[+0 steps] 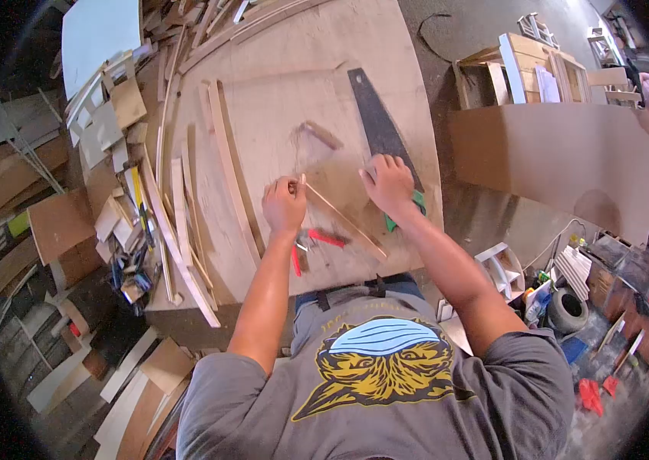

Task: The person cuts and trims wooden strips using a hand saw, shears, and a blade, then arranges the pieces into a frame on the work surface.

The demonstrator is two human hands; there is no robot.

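Observation:
My left hand [284, 201] is closed on the upper end of a thin wooden strip [346, 218], which slants down to the right above the plywood tabletop [278, 100]. To the right, my right hand [387, 182] has its fingers curled over the blade of a hand saw [377, 115]; whether it holds anything cannot be made out. The saw's green handle [418, 201] shows beside my right wrist. Red-handled pliers [326, 238] lie below the strip, partly behind my left wrist. A small wooden piece [323, 136] lies farther up the tabletop.
Long wooden strips [231, 165] and a heap of offcuts [121, 115] cover the tabletop's left side. A brown board [555, 161] and a wooden frame [528, 65] stand to the right. Clutter with a tyre [568, 310] lies at lower right.

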